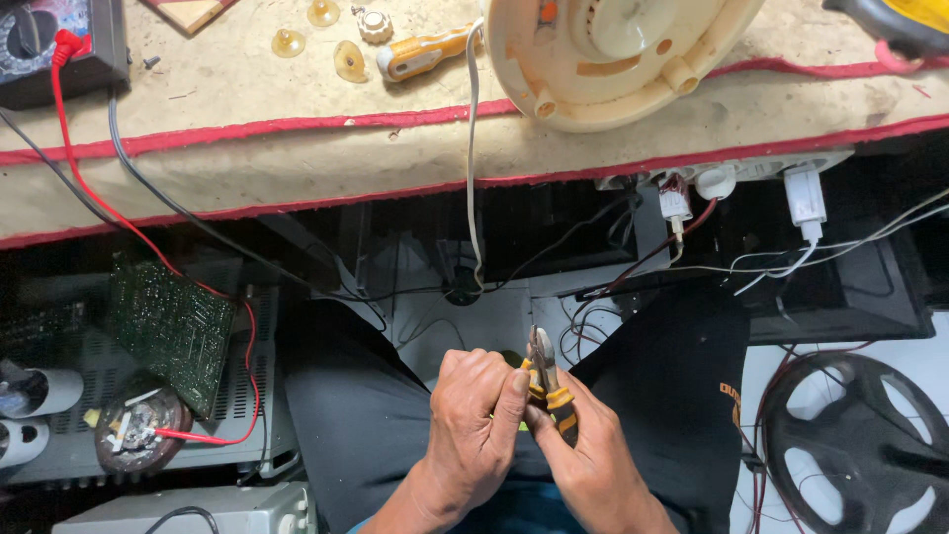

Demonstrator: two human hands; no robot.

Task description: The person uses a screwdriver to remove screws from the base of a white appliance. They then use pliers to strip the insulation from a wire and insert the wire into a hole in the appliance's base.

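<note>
Below the beige workbench (297, 163) edged in red trim, cables are hanging over stacked grey equipment. Beneath that bench, over the lap, the right hand (593, 460) is closing around yellow-handled metal pliers (546, 381), while the left hand (474, 420) is pinching together at their jaws.

View: single head camera, worn high, looking steeply down past the chest to the lap.
Facing: forward and down, toward a workbench edge (297, 168) running across the upper part of the frame.
Nearness: close to the hands, left hand (474, 415) and right hand (583, 460) low in the centre, gripping pliers (546, 381); bench farther off.
Upper left: meter (59, 40) cut by the frame edge.
Upper right: round cream fan housing (613, 59), partly cropped.
Lower left: green circuit board (168, 326) below bench level.
Lower right: dark wheel-shaped part (860, 445).
Shared area: none, only one view.
</note>
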